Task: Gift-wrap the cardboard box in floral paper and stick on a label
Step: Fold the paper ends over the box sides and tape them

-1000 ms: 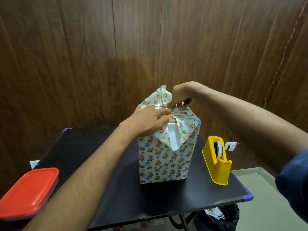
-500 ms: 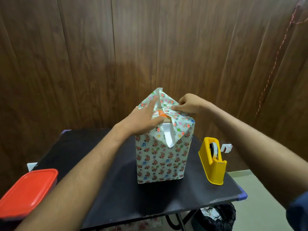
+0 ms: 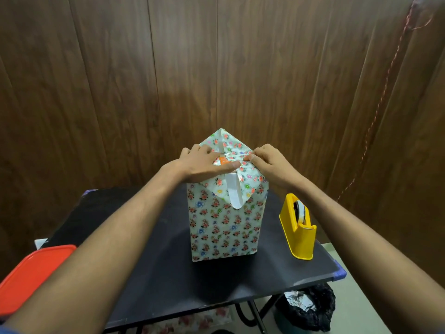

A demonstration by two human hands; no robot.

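The box (image 3: 226, 227) was covered in slightly glossy floral paper. The tape dispenser (image 3: 298, 231) and red lid (image 3: 31, 273) were seen as smooth plastic; the table (image 3: 149, 268) looked matt black, the wall (image 3: 120, 80) wood-grained.

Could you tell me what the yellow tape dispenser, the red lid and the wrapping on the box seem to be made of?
The tape dispenser looks like moulded plastic: smooth, uniformly yellow, with a slight sheen. The red lid also appears plastic, semi-glossy with rounded corners. The wrapping looks like thin printed paper, floral outside and plain white inside, holding sharp creases; its faint sheen could mean a coated finish.
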